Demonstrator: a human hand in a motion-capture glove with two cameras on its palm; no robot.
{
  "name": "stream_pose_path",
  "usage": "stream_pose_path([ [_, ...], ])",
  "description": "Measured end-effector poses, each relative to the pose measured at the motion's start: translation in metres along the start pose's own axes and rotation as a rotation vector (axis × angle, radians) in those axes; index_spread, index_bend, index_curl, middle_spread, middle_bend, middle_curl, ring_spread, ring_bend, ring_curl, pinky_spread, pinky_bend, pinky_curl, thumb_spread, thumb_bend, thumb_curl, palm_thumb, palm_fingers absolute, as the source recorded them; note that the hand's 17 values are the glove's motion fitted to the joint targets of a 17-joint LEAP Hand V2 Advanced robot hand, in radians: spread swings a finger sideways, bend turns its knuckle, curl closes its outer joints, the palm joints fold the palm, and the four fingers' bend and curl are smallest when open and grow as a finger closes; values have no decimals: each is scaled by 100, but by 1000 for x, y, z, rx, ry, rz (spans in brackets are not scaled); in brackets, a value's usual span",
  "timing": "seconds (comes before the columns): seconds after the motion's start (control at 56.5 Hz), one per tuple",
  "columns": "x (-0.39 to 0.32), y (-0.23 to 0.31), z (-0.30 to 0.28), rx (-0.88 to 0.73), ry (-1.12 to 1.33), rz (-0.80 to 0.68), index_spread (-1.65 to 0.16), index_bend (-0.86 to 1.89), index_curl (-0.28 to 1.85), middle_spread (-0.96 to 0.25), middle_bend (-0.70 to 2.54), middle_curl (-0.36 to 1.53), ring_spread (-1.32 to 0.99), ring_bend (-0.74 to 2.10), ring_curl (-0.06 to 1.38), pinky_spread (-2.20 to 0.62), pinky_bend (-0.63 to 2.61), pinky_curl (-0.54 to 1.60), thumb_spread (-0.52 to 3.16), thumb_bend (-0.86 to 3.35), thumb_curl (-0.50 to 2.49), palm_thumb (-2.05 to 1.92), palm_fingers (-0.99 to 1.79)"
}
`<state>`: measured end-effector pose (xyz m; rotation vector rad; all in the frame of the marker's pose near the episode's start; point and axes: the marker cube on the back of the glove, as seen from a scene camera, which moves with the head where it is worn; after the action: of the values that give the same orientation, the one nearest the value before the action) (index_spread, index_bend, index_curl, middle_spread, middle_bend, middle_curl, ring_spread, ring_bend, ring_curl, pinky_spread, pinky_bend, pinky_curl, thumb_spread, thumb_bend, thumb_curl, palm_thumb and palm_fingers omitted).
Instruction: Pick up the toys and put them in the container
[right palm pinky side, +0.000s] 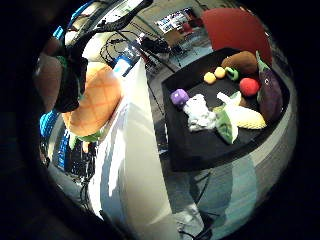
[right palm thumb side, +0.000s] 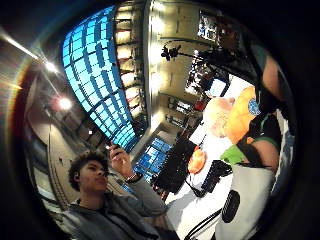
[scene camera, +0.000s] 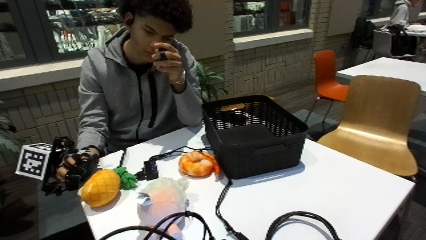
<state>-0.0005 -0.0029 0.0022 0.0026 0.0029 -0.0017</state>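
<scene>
Fingers of the gloved right hand (scene camera: 74, 169) curl around the plush pineapple (scene camera: 101, 187) at the table's (scene camera: 346, 185) near-left corner; lift clear, then release inside the black basket (scene camera: 253, 135).

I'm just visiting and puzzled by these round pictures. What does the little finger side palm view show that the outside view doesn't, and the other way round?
Only the little finger side palm view shows a black tray of toys below the table: a purple cube, a corn cob, an eggplant. Only the outside view shows the black basket, a shrimp toy and a pale plush. Both show the pineapple toy at the gloved right hand.
</scene>
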Motion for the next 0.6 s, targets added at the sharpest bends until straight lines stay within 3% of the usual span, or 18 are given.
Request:
stream_pose_path([
  [0.283,-1,-4,7,-29,44,3,-6,47,18,-12,41,8,-31,67,23,-28,48,26,65,86,29,71,93],
  [0.442,-2,-1,14,-111,86,-72,-7,51,22,-14,49,11,-35,73,26,-31,52,31,79,91,35,64,87],
  [0.548,-5,-5,23,-184,172,-116,-9,38,21,-15,56,13,-35,81,30,-31,62,36,97,87,36,51,78],
  [0.602,-9,-7,25,-229,277,-114,-13,14,17,-12,56,15,-33,78,31,-30,72,41,116,80,32,31,48],
])
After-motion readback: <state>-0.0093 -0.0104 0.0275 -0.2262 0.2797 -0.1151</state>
